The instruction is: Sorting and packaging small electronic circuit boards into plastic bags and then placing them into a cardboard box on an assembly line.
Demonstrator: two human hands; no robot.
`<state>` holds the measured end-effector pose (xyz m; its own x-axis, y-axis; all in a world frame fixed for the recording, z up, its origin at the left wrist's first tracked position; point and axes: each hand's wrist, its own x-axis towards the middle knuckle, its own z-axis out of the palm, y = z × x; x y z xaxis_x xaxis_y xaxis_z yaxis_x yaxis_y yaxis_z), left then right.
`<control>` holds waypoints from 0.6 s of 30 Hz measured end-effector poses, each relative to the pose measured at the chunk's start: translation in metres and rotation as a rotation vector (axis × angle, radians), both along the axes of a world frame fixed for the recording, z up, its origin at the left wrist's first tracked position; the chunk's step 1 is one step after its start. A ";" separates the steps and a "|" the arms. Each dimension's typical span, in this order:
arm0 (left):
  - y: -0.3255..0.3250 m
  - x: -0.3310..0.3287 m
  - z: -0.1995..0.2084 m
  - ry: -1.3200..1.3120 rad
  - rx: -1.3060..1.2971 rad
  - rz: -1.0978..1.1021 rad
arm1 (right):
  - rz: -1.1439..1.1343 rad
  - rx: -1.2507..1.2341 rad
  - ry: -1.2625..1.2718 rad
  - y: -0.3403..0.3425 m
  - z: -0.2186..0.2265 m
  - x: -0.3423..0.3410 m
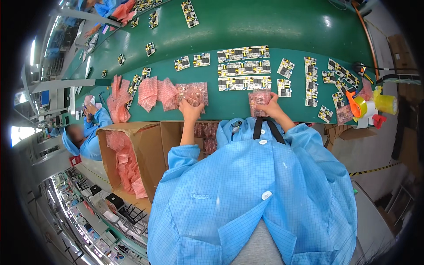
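My left hand (191,110) is closed on the near edge of a pink bubble-wrapped circuit board (195,92) at the front of the green bench. Farther right, my right hand (270,107) grips another pink bubble-wrapped board (258,98) by its right side, close to the bench's near edge. Pink bubble-wrap bags (148,93) lie beside the left package. Between and beyond my hands sit three rows of bare circuit boards (244,68) with black and yellow parts. The undersides of both packages are hidden.
An open cardboard box (152,154) of pink bubble wrap stands left, below the bench edge. More circuit boards (311,81) lie to the right, near a yellow tape roll (387,104) and orange-handled tool (353,104). A co-worker (86,137) in blue sits at the left.
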<state>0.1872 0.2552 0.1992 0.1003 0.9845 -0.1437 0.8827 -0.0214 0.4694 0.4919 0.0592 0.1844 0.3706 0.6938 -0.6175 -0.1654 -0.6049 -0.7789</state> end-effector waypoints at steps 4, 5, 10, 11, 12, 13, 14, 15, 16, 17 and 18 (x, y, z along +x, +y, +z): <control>-0.039 0.032 0.014 -0.340 -0.092 -0.023 | -0.056 0.041 -0.132 0.003 0.020 -0.012; -0.050 0.034 0.003 -0.652 -0.193 -0.029 | -0.026 0.012 -0.260 0.009 0.025 -0.016; -0.090 0.101 0.000 -0.820 -0.721 -0.072 | 0.048 -0.042 -0.571 0.019 0.038 -0.031; -0.089 0.109 -0.006 -0.724 -0.823 -0.109 | 0.040 -0.004 -0.570 0.019 0.033 -0.031; -0.088 0.110 -0.010 -0.727 -0.821 -0.108 | 0.042 -0.002 -0.572 0.019 0.028 -0.030; -0.088 0.109 -0.014 -0.875 -0.819 -0.096 | 0.141 -0.014 -0.513 0.020 0.024 -0.028; -0.088 0.110 -0.018 -1.027 -0.809 -0.081 | 0.245 -0.025 -0.458 0.021 0.019 -0.025; -0.091 0.113 -0.011 -1.011 -0.754 -0.119 | 0.217 0.019 -0.512 0.013 0.010 -0.024; -0.089 0.118 -0.006 -1.013 -0.764 -0.131 | 0.205 0.011 -0.518 0.011 -0.004 -0.019; -0.087 0.118 -0.002 -1.013 -0.787 -0.164 | 0.151 0.019 -0.383 0.013 -0.009 -0.017; -0.086 0.120 0.002 -1.013 -0.811 -0.198 | 0.095 0.028 -0.248 0.013 -0.013 -0.014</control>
<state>0.3077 0.1693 0.2014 0.6447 0.6107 -0.4598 0.1478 0.4906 0.8588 0.4778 0.0719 0.1711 0.4407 0.7484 -0.4957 0.0895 -0.5861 -0.8053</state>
